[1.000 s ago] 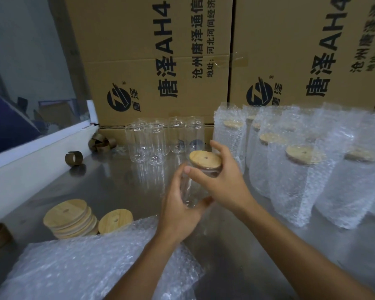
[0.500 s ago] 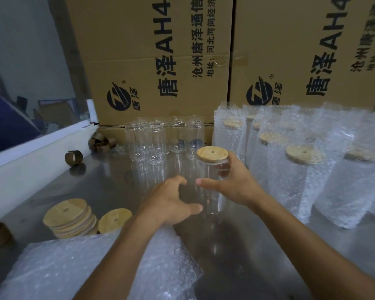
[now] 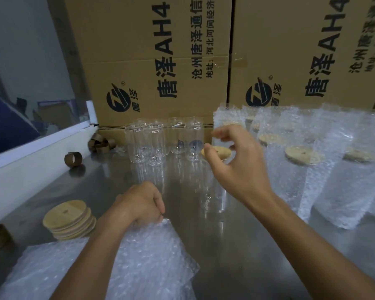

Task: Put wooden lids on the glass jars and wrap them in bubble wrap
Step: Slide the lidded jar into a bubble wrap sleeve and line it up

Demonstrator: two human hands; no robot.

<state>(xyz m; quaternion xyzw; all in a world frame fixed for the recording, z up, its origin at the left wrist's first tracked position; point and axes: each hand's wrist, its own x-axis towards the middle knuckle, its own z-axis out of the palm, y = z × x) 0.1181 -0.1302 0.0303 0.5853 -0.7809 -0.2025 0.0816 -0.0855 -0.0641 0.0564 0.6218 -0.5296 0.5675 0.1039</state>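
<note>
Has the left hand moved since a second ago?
Yes. The left hand has left the lidded jar and dropped toward the camera, nearer the stack of lids, now pinching the bubble wrap.

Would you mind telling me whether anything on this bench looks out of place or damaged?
Nothing looks damaged or spilled. The only clutter is a few empty cardboard rings lying loose on the table by the left wall, clear of the jars and lids.

The wooden lid [image 3: 217, 152] under the right hand [image 3: 236, 167] is pale tan on a clear glass jar [image 3: 213, 191]. Bubble wrap [image 3: 152, 256] at the left hand [image 3: 139, 204] is translucent white, dimpled. Beyond, brown cardboard boxes [image 3: 152, 61] carry black lettering.
</note>
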